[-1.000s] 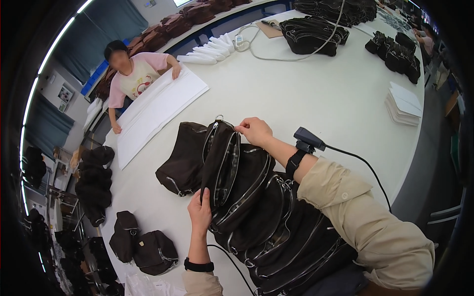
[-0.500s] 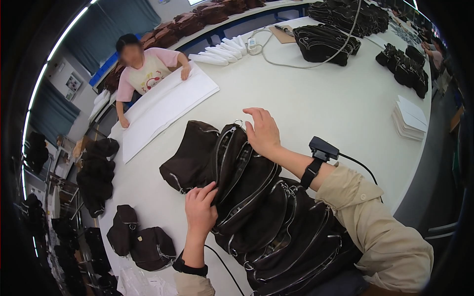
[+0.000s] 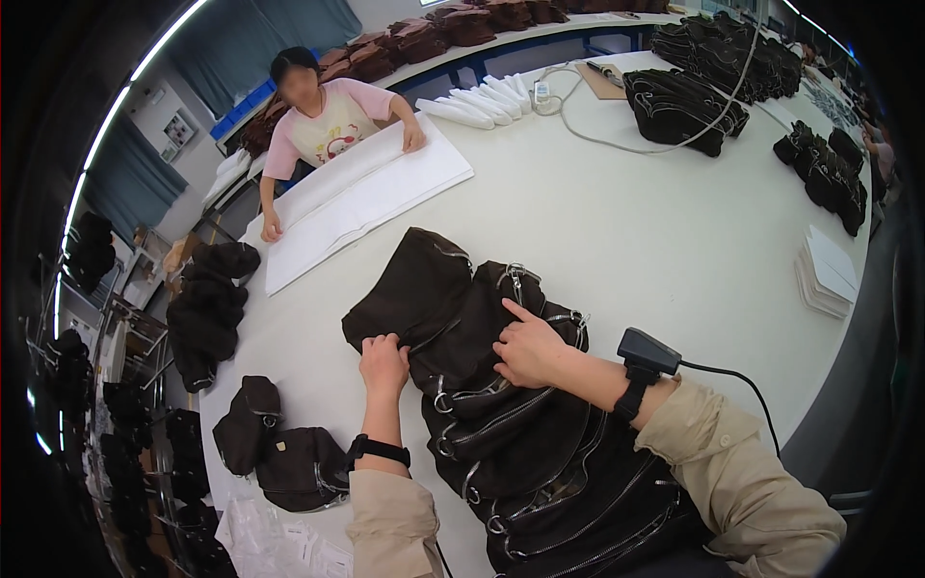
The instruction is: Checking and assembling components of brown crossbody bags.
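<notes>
A row of dark brown bags [image 3: 540, 453] with silver zippers and metal rings lies overlapped in front of me, running toward my body. The farthest bag [image 3: 414, 289] has one section spread out to the left on the table. My left hand [image 3: 385, 364] is closed on that bag's near edge, its fingers curled over the fabric. On the bag's right section rests my right hand [image 3: 528, 349], index finger stretched out just below a zipper pull and the other fingers slightly bent. What lies under the right palm is hidden.
Two small dark bags [image 3: 299, 472] and clear plastic packaging [image 3: 270, 539] lie at the near left. Across the white table [image 3: 617, 212], a person handles white sheets [image 3: 376, 193]. More dark bags [image 3: 684, 106], a cable and a stack of white cards [image 3: 824, 275] are to the right.
My right hand has come down from the bag's far zipped end onto its top. The farthest bag's open zipped side has turned out of sight. The view has shifted slightly.
</notes>
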Demonstrator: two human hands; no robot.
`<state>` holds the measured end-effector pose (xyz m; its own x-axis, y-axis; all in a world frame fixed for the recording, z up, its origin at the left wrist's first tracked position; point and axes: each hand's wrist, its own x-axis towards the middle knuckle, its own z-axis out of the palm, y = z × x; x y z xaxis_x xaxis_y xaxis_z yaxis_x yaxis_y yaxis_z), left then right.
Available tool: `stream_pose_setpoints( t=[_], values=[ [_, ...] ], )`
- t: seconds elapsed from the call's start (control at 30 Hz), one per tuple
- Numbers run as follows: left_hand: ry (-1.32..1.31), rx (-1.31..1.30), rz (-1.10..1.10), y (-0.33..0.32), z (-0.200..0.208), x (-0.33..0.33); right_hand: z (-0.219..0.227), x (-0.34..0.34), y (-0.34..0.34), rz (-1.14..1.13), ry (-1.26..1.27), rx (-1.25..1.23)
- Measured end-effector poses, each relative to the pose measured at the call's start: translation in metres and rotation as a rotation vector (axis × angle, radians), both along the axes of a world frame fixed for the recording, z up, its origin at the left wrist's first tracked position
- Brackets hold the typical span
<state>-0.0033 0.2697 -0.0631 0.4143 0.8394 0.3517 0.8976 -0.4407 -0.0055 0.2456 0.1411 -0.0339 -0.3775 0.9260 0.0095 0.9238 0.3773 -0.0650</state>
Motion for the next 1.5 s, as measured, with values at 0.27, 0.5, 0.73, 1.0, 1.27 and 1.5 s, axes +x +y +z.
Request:
stream_pose_setpoints(
  t=[0.27,0.5,0.73,1.0,1.27,1.5],
  values=[
    [-1.045,-0.241,-0.112,-0.017,0.085,0.027,-0.012,0.006,-0.003,-0.081,0.211,0.173],
    [-1.059,-0.691,-0.188,-0.068,0.114,0.040,0.062,-0.037,-0.020,-0.127,0.921,0.580],
    [-0.974,-0.663,-0.189,-0.084,0.112,0.042,0.051,-0.035,-0.013,0.031,0.691,0.548],
    [-1.057,-0.773,-0.331,-0.097,0.117,0.005,0.067,0.083,0.044,-0.386,0.517,0.730],
    [-1.043,-0.780,-0.348,-0.094,0.120,0.012,0.041,0.044,0.050,-0.457,1.119,0.170],
    [-0.289,0.036,-0.428,-0.104,0.111,0.021,0.055,0.008,0.042,-0.726,1.576,-0.212]
  ],
)
